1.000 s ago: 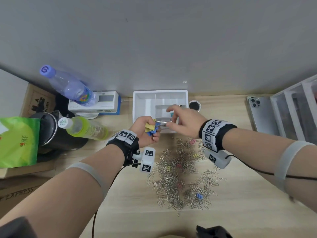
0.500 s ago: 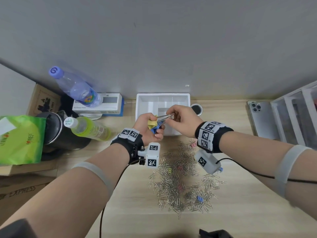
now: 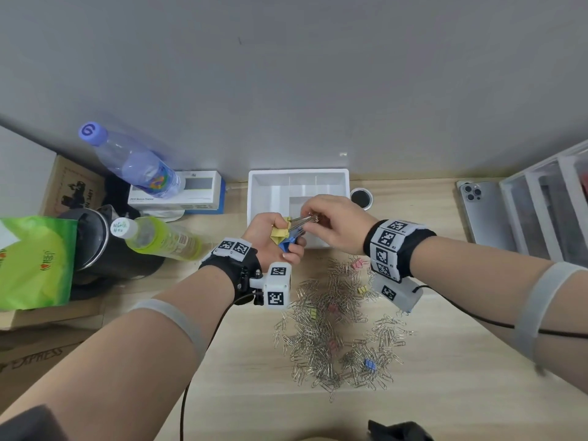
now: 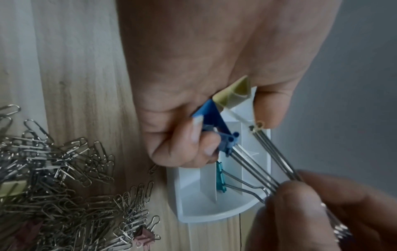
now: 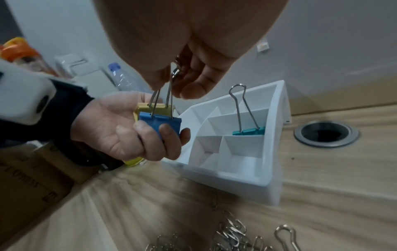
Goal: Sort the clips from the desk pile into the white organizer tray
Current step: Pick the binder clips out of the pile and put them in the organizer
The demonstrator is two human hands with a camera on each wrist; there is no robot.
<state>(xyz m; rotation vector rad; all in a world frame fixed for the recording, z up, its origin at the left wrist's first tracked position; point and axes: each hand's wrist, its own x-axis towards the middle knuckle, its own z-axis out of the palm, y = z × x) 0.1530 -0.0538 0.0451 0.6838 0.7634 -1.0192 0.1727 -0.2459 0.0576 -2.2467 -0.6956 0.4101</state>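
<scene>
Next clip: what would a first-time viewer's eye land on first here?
Probably the two hands meeting just in front of the white organizer tray: the left hand grips a blue binder clip and a yellow binder clip, while the right hand pinches their wire handles. Next, the big silver pile of paper clips on the desk nearer the person, then the lone teal binder clip already standing in a tray compartment.

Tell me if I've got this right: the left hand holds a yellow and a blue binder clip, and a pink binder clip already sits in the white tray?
Not quite. The binder clip already in the white tray is teal, not pink, as the right wrist view shows. The rest holds: the left hand grips a yellow binder clip and a blue binder clip.
</scene>
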